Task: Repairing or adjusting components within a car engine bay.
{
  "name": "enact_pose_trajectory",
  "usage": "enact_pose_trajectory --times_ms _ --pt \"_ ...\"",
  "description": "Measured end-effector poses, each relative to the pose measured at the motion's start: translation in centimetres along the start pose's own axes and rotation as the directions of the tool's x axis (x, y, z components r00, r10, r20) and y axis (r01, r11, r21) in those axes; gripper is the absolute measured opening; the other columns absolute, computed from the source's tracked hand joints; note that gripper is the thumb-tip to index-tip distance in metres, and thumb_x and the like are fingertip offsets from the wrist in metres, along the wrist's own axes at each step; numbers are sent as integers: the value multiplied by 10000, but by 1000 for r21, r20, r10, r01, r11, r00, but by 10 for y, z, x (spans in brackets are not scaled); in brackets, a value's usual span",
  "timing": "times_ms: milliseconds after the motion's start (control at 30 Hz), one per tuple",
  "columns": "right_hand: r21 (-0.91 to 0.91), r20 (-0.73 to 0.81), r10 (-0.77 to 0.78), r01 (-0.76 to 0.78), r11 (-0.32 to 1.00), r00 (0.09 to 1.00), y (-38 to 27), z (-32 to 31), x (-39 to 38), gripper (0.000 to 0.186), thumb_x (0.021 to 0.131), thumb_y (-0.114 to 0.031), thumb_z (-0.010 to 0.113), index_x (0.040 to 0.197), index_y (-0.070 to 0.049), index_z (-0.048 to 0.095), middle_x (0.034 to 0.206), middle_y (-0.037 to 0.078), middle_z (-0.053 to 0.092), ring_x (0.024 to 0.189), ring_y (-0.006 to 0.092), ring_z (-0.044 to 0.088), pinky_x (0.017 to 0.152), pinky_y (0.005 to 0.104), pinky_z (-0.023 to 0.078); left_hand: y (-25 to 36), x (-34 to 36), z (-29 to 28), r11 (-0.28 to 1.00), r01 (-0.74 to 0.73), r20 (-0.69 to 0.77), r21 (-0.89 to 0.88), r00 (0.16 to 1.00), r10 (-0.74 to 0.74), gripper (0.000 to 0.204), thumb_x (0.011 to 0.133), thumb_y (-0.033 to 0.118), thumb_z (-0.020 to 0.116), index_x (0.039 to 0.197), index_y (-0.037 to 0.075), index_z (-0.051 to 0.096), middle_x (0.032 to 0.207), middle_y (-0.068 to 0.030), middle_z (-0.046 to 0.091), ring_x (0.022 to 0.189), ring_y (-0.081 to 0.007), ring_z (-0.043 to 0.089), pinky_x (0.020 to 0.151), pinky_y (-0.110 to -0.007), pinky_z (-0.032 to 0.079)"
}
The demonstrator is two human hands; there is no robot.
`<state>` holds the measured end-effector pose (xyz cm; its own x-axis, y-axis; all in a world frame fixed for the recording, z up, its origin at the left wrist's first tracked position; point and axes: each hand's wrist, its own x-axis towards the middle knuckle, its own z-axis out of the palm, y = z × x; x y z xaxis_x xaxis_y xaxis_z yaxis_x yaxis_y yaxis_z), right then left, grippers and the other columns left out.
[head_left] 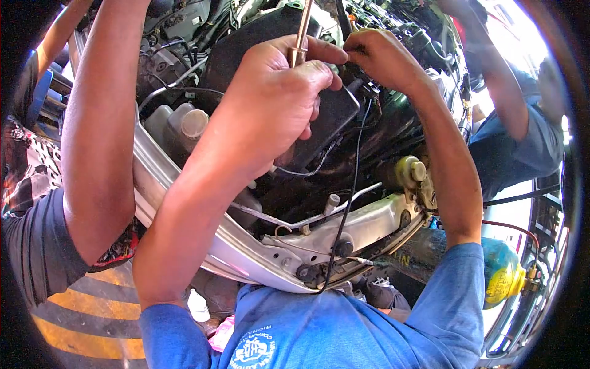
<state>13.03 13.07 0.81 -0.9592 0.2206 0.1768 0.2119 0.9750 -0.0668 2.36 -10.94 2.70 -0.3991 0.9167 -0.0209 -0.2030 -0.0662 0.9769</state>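
Note:
My left hand (270,98) is closed around a slim tool with a coppery metal shaft (302,31) and a collar; its shaft points up, away from me. Most of its handle is hidden in my palm. Close to the left index fingertip, my right hand (384,60) has its fingers pinched together over the engine bay. What they hold is too small or hidden to name. A thin black cable (349,212) hangs below my hands and runs down over the car's front edge. Under both hands lies a broad black engine cover (239,52).
A white reservoir with a round cap (195,123) sits left in the bay. The silver front frame (246,261) crosses before me. Co-workers' arms reach in at left (101,123) and right (501,80). A green and yellow gas cylinder (501,270) lies at right.

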Motion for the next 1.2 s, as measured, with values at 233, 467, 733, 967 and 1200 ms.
enact_pose_trajectory --times_ms 233,467,733,967,1200 --pt "19 -15 33 -33 999 999 1 4 -1 185 880 -180 629 962 -16 657 894 192 675 893 381 661 805 462 511 -1 1 0 1000 21 12 1 1000 -21 243 930 101 565 1147 24 642 855 -31 642 582 -28 504 449 -183 425" --pt "-74 -66 -32 27 997 997 -3 4 -1 198 906 -200 601 919 -10 658 887 210 674 915 396 661 823 491 516 1 0 1 997 69 25 21 997 -69 241 939 87 555 1160 18 623 878 -38 640 581 -26 502 450 -181 424" --pt "-50 -68 -49 46 998 997 0 2 0 211 887 -196 650 931 10 647 844 209 643 845 408 637 758 466 497 1 -1 2 999 50 35 -1 998 -50 247 937 81 542 1159 -2 611 878 -46 636 572 -32 499 450 -181 417" --pt "48 2 -21 21 999 1000 9 -1 3 218 875 -213 668 920 0 663 849 206 662 855 397 654 765 459 507 0 0 1 999 39 45 -26 998 -38 247 928 78 543 1152 -2 607 878 -44 633 560 -34 496 446 -186 415" --pt "129 19 -44 41 991 999 13 -4 4 206 853 -207 659 890 -5 675 863 196 689 855 378 680 772 470 518 1 1 0 999 46 41 -24 998 -45 252 925 77 544 1154 -8 607 886 -44 634 562 -33 500 444 -184 418"
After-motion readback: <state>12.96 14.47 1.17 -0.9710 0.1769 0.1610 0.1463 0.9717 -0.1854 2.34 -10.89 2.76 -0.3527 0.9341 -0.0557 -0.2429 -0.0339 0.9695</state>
